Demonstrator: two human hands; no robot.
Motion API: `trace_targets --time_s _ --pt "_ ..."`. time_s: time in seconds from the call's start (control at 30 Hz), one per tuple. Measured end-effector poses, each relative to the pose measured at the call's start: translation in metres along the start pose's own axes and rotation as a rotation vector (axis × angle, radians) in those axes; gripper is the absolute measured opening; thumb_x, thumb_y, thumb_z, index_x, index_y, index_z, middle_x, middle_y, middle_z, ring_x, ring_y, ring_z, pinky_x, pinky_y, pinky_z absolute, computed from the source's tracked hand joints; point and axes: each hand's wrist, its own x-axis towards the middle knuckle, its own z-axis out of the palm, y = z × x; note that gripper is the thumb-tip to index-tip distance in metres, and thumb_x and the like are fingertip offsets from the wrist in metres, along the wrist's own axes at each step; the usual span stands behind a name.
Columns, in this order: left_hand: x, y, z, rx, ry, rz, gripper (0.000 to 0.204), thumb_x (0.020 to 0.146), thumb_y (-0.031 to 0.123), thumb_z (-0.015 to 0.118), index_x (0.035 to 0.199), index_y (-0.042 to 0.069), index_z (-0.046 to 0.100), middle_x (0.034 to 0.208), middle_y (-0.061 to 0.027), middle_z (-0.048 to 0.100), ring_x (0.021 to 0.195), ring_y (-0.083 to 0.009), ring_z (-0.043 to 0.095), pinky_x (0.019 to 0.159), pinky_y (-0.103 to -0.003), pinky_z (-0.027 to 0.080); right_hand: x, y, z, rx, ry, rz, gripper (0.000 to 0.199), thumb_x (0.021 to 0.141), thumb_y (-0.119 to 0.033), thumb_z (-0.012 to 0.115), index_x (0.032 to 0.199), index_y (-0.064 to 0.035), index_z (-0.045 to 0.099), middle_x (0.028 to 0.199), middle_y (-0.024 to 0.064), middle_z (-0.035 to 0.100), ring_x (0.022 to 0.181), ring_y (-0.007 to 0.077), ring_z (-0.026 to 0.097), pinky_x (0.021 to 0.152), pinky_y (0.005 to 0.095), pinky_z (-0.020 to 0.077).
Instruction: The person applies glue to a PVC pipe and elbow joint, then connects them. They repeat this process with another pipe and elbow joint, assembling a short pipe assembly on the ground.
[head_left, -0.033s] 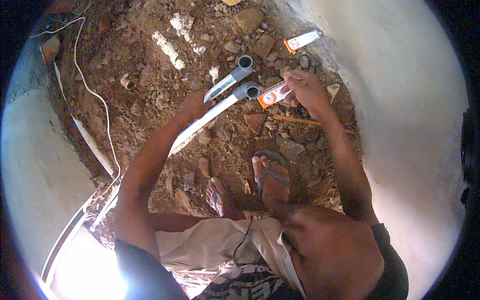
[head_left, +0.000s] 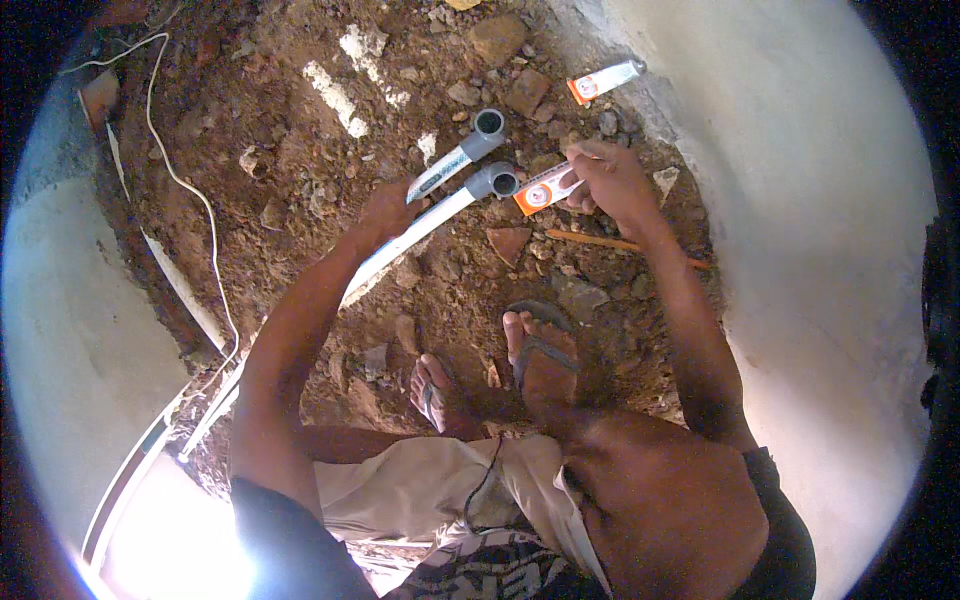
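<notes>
My left hand point(head_left: 385, 212) is closed round the lower end of a short white pipe piece point(head_left: 437, 178) with a grey elbow fitting point(head_left: 488, 124) at its top. Just below it runs a longer white pipe point(head_left: 412, 236), also ending in a grey elbow point(head_left: 497, 181) whose mouth faces up. Between the fingers of my right hand point(head_left: 612, 180) is a white and orange squeeze tube point(head_left: 540, 194), its orange end close to the longer pipe's elbow. A second squeeze tube point(head_left: 606, 82) of the same look lies on the ground by the right wall.
Loose brown soil with stones point(head_left: 498, 40) surrounds my sandalled feet point(head_left: 540, 355). A thin orange-brown stick point(head_left: 592, 240) lies under my right forearm, near a reddish shard point(head_left: 508, 244). Pale walls point(head_left: 800, 250) rise on both sides. A white cable point(head_left: 213, 215) trails down the left.
</notes>
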Motion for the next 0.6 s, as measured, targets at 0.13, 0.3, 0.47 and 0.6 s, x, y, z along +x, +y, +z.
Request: trace_targets --time_s 0.13,0.3,0.47,0.6 --pt "0.003 -0.005 0.009 0.101 0.075 -0.039 0.039 0.086 0.028 0.07 0.116 0.006 0.06 0.12 -0.0225 0.062 0.104 -0.0433 0.062 0.09 -0.052 0.05 -0.006 0.001 0.0 0.001 0.018 0.013 0.031 0.1 -0.022 0.056 0.119 0.002 0.061 0.084 0.0123 0.07 0.058 0.0137 0.064 0.048 0.0257 0.0464" --pt "-0.008 0.008 0.017 0.042 0.152 -0.081 0.039 0.086 0.028 0.07 0.118 0.009 0.06 0.121 -0.0201 0.06 0.109 -0.0423 0.06 0.091 -0.053 0.049 -0.006 0.013 -0.001 -0.094 0.048 0.049 0.029 0.1 -0.022 0.057 0.118 -0.0006 0.061 0.083 0.0105 0.071 0.06 0.0132 0.065 0.048 0.0254 0.0468" --pt "-0.012 0.021 0.02 0.077 0.136 -0.179 0.044 0.086 0.027 0.07 0.125 0.01 0.058 0.127 -0.0199 0.058 0.118 -0.0427 0.055 0.099 -0.053 0.046 -0.005 0.017 0.0 -0.132 0.034 0.016 0.027 0.1 -0.022 0.057 0.119 -0.0029 0.062 0.082 0.009 0.071 0.062 0.0131 0.066 0.049 0.0252 0.0473" --pt "-0.009 0.001 0.027 0.069 0.152 -0.123 0.048 0.087 0.027 0.068 0.13 0.009 0.056 0.138 -0.0192 0.052 0.132 -0.0415 0.044 0.108 -0.052 0.04 -0.006 0.012 0.006 -0.136 0.048 0.024 0.027 0.1 -0.022 0.058 0.118 -0.0032 0.062 0.083 0.0086 0.071 0.062 0.0128 0.066 0.049 0.0253 0.0474"
